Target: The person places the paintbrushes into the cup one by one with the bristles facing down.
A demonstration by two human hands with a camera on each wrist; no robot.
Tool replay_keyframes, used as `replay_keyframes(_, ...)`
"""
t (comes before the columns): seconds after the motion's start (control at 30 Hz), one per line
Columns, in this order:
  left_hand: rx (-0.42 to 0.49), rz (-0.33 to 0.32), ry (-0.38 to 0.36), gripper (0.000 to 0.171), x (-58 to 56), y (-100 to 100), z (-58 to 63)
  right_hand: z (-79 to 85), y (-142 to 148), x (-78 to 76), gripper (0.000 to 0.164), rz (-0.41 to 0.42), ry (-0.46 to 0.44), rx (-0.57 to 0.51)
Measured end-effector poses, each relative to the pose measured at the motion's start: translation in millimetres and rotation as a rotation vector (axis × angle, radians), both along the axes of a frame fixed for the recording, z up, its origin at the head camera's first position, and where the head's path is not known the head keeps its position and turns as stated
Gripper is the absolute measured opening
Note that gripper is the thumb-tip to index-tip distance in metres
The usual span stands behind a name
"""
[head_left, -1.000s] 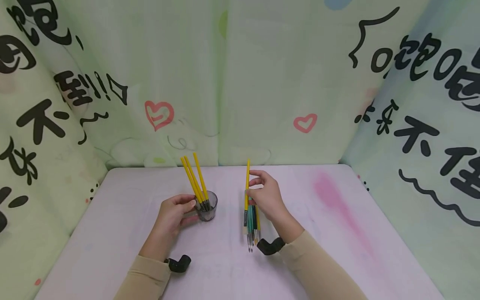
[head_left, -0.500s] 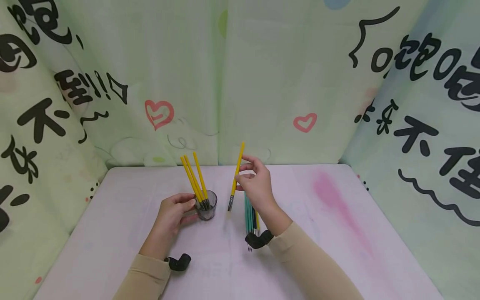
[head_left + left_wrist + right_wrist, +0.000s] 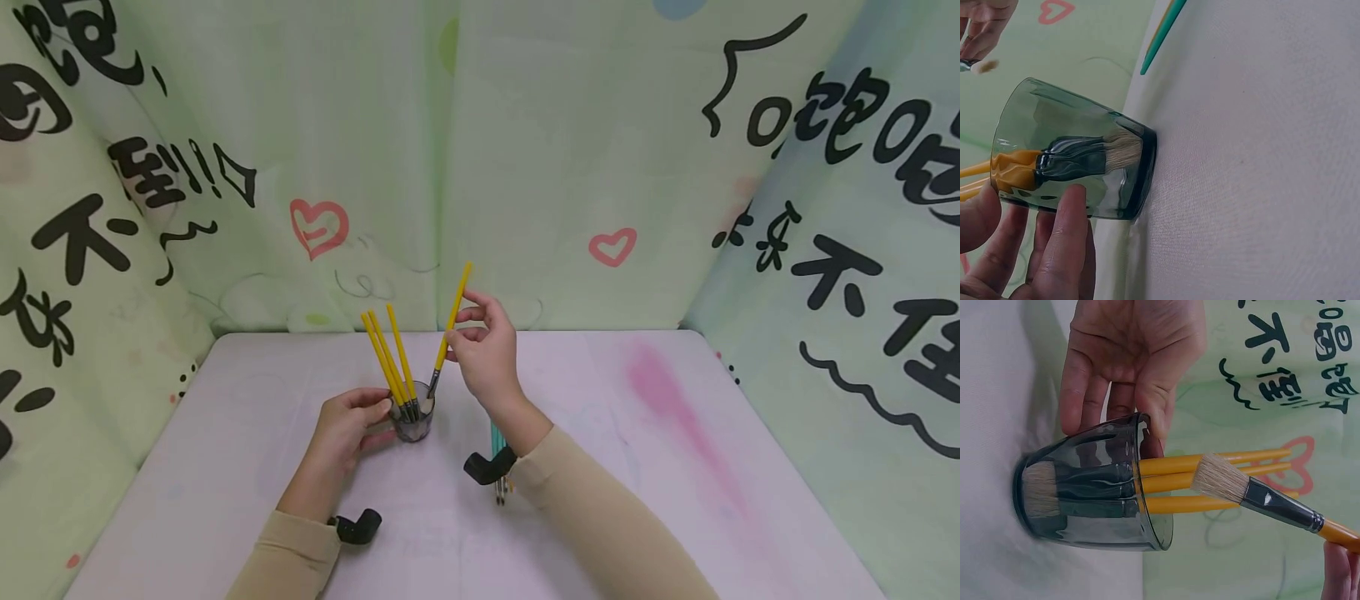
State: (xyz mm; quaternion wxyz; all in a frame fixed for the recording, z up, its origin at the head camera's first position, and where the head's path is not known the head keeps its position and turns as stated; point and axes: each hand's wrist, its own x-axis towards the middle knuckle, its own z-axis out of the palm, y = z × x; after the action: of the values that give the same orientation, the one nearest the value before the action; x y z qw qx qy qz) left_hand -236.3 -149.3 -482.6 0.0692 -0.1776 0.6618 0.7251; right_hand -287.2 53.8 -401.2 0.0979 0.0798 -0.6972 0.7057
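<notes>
In the head view my left hand (image 3: 345,429) holds the side of a smoky clear glass cup (image 3: 412,431), which stands on the table. Its thumb lies at the rim and the fingers along the wall, as the left wrist view shows. Three yellow-handled paintbrushes (image 3: 384,354) lean inside, bristles at the bottom. My right hand (image 3: 486,350) pinches another yellow paintbrush (image 3: 452,317) by its handle, tilted with bristles down. In the right wrist view this brush's pale flat bristles (image 3: 1219,477) are just beyond the cup's rim (image 3: 1163,540), overlapping the standing handles.
Several thin brushes (image 3: 498,442), some teal, lie on the white table (image 3: 637,500), partly hidden under my right wrist and its black wrist camera (image 3: 489,467). Printed pale green curtains (image 3: 525,167) enclose the table at the back and both sides.
My right hand has lifted the yellow paintbrush from the pile and carried it left and up to the cup's mouth. The left hand and cup have stayed in place.
</notes>
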Motion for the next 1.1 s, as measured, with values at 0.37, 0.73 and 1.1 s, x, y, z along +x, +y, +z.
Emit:
replay_keyframes(0.37, 0.008, -0.011, 0.009, 0.035, 0.1, -1, 1.3, -7.6, -19, -13.3, 0.059, 0.056, 0.096, 0.078)
replay_keyframes(0.73, -0.003, -0.010, 0.008, 0.034, 0.9, -1, 1.4, -24.2, -28, -15.3, 0.058, 0.098, 0.111, 0.205)
replay_keyframes(1.1, -0.003, -0.013, 0.014, 0.033, 1.3, -2, 1.6, -37.5, -29, -16.7, 0.057, 0.113, 0.096, 0.320)
